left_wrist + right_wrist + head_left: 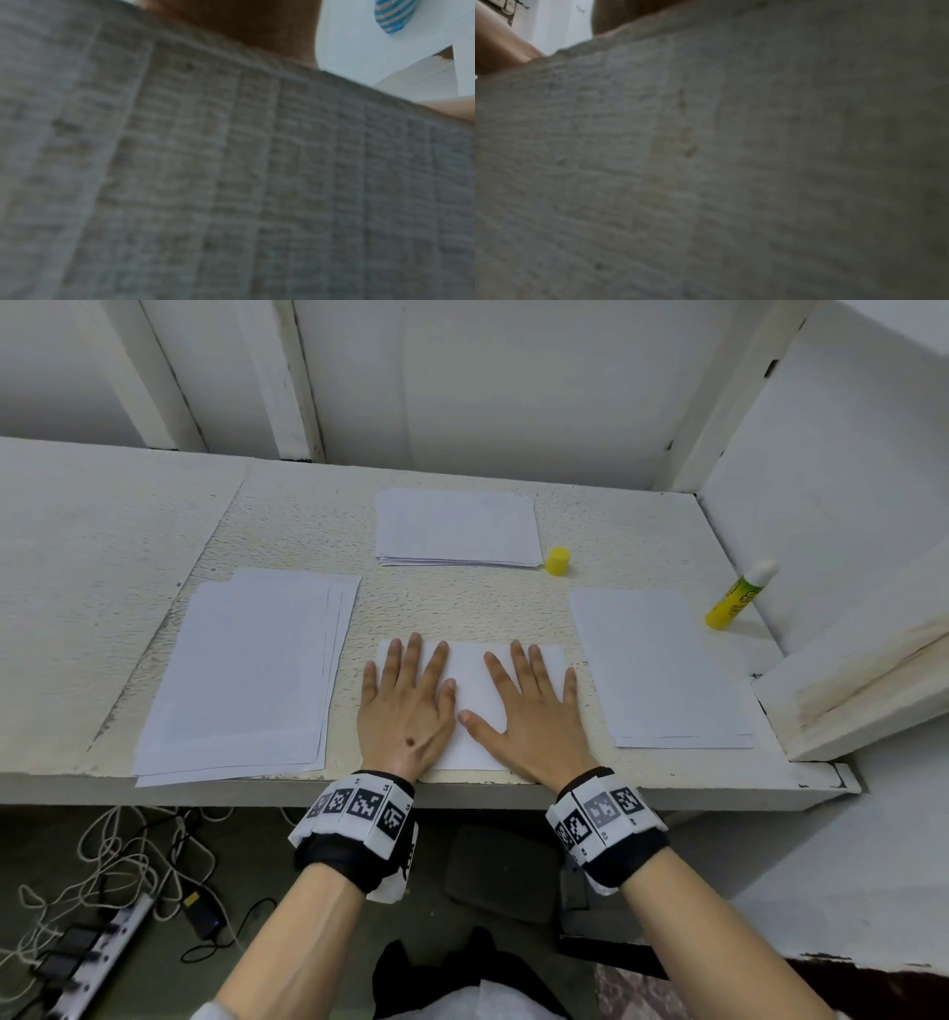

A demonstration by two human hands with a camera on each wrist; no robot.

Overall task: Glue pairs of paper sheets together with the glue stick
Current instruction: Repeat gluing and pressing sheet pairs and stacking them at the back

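Paper sheet (470, 690) lies flat under left hand (405, 706) and right hand (531, 711).

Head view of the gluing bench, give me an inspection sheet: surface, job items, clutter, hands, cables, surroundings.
Surface: textured off-white bench, paint worn along the front edge.
Job's things: centre sheet under both hands; left stack, loosely fanned; far stack; right stack; uncapped glue stick leaning at the right wall; its yellow cap standing beside the far stack.
Clutter: nothing seen on the bench.
Hands: left hand and right hand flat, fingers spread, pressing the centre sheet.
Cables: tangled white cords and a power strip on the floor, lower left.
Surroundings: white walls and beams; both wrist views blurred against the surface.
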